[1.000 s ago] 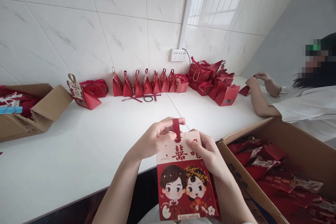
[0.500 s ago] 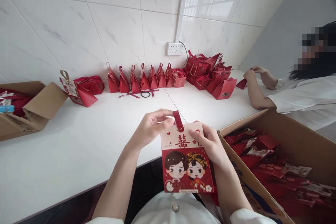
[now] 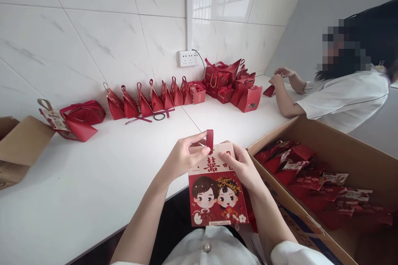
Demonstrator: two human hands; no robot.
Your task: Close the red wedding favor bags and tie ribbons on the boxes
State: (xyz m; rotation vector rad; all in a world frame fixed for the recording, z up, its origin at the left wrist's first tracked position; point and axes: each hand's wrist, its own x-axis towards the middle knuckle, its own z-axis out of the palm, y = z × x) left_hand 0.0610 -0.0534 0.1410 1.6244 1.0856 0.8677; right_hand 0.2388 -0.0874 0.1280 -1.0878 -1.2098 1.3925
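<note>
In front of my body is a red and cream wedding gift box (image 3: pixel 217 198), printed with a cartoon couple and red Chinese characters. My right hand (image 3: pixel 239 162) grips its upper right side, thumb on the cream front. A dark red ribbon loop (image 3: pixel 210 136) stands up from the box's top edge. The thumb and fingers of my left hand (image 3: pixel 183 155) pinch this loop, the thumb tip low on it against the cream panel. The back of the box is hidden from me.
Along the wall stand several red triangular boxes (image 3: pixel 144 101), with a black ring (image 3: pixel 159 116) in front. Stacked red boxes (image 3: pixel 219 80) sit farther right. Cardboard cartons lie left (image 3: pixel 26 145) and right (image 3: pixel 298 124), the right one holding red boxes. A co-worker's hand (image 3: pixel 281 75) holds something red.
My left fingers have drawn the ribbon loop upright, where it leaned over the cream panel before. The view has turned right, so the wall boxes appear farther left.
</note>
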